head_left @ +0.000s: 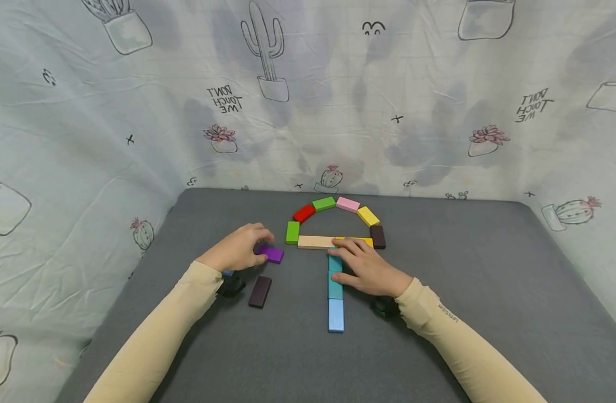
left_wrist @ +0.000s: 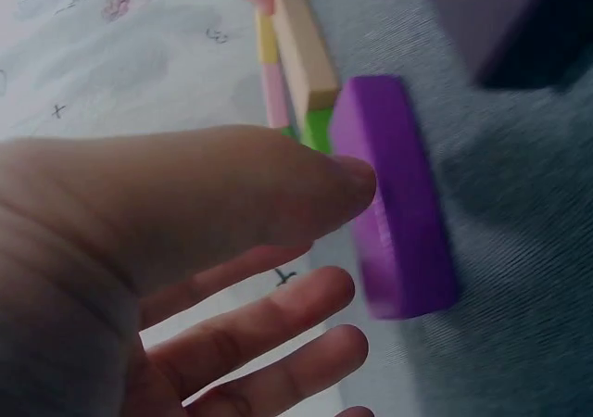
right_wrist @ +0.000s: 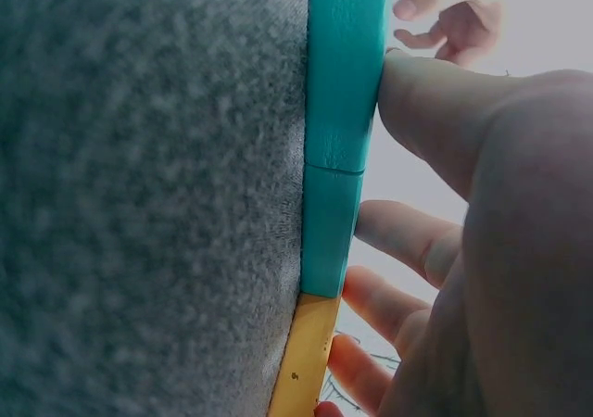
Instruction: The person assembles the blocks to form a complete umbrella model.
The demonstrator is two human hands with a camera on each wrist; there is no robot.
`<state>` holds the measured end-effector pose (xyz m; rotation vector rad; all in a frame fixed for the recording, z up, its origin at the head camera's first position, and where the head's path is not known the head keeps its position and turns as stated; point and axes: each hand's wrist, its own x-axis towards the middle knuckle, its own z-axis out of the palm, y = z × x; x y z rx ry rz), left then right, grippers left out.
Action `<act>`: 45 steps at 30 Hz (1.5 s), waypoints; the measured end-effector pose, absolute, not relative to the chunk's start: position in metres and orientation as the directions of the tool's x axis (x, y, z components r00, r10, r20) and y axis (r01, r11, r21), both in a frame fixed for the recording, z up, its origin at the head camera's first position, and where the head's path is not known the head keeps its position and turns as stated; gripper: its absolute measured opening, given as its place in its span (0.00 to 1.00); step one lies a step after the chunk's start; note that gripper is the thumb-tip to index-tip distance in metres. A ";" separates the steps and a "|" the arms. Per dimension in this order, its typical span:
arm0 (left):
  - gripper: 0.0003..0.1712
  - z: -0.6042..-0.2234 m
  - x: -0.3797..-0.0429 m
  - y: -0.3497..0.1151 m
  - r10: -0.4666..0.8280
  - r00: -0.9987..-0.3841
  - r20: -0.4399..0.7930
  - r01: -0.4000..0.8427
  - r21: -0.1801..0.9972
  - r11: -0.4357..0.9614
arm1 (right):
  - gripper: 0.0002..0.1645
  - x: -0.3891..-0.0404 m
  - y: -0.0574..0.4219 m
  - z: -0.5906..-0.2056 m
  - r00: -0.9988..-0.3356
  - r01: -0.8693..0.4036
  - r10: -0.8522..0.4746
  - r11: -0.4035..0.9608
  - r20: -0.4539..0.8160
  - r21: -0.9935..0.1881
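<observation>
My left hand is at a purple block on the grey table. In the left wrist view its thumb lies against the purple block's side, while the other fingers stay spread apart from it. My right hand rests on a column of teal blocks, fingertips reaching the orange-yellow block at its top. That block lies end to end with a plain wooden block as a crossbar. A light blue block ends the column nearest me.
Above the crossbar curves an arch of green, red, pink, yellow and dark brown blocks. A loose dark block lies near my left hand. Under that wrist a blue block partly shows. Patterned cloth hangs behind.
</observation>
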<state>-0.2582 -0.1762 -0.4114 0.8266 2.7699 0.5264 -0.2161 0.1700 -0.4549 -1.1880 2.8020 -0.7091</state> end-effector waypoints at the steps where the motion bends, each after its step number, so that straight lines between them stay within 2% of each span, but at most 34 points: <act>1: 0.20 -0.414 -0.257 -0.176 0.562 -0.822 -0.091 0.492 0.384 0.782 | 0.34 -0.216 0.170 -0.455 -0.710 -0.679 -0.686 0.607 0.159 -0.413; 12: 0.21 -0.425 -0.254 -0.171 0.539 -0.838 -0.085 0.488 0.324 0.810 | 0.34 -0.217 0.170 -0.459 -0.710 -0.678 -0.687 0.608 0.154 -0.413; 23: 0.19 -0.423 -0.245 -0.163 0.533 -0.843 -0.070 0.487 0.320 0.812 | 0.34 -0.218 0.171 -0.456 -0.707 -0.680 -0.689 0.602 0.158 -0.418; 35: 0.14 -0.405 -0.185 -0.133 0.631 -0.775 0.033 0.596 0.369 0.713 | 0.35 -0.219 0.169 -0.452 -0.725 -0.658 -0.679 0.630 0.120 -0.413; 45: 0.14 -0.410 -0.135 -0.106 0.672 -0.739 -0.046 0.569 0.491 0.659 | 0.35 -0.218 0.170 -0.454 -0.723 -0.665 -0.678 0.629 0.134 -0.404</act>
